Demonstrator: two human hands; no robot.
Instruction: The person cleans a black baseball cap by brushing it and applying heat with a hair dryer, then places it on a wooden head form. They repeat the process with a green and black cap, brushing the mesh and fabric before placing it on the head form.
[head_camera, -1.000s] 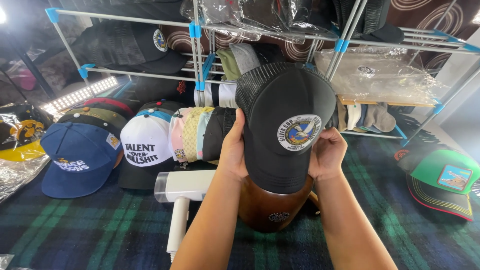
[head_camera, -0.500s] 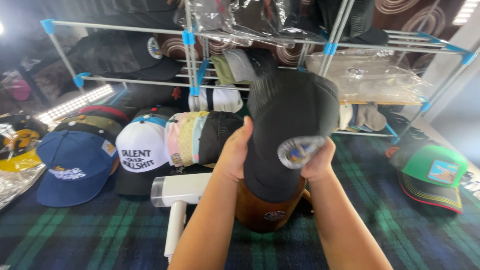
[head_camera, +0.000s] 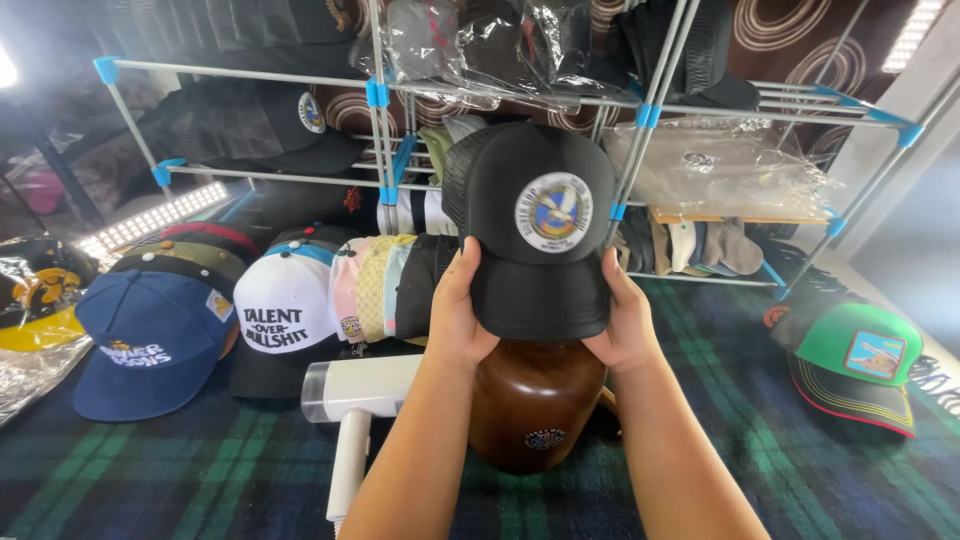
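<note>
Both hands hold a black trucker cap (head_camera: 535, 235) up in the middle of the scene, just above a brown wooden head form (head_camera: 533, 405) on the plaid cloth (head_camera: 800, 470); the left hand (head_camera: 460, 315) is clamped on the left edge of its brim and the right hand (head_camera: 625, 320) on the right edge. The cap's round embroidered patch (head_camera: 553, 212) faces the wearer. A white handheld steamer (head_camera: 355, 410) lies near left, with a white-fronted cap (head_camera: 285, 315) and a blue cap (head_camera: 150, 340) farther left, a green cap (head_camera: 860, 360) far right, and a wire shelf rack (head_camera: 640, 110) behind.

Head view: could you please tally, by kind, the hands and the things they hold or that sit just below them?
Hands: 2, left hand and right hand
Black cap: 1
Brown wooden stand: 1
White steamer: 1
Total: 5
</note>
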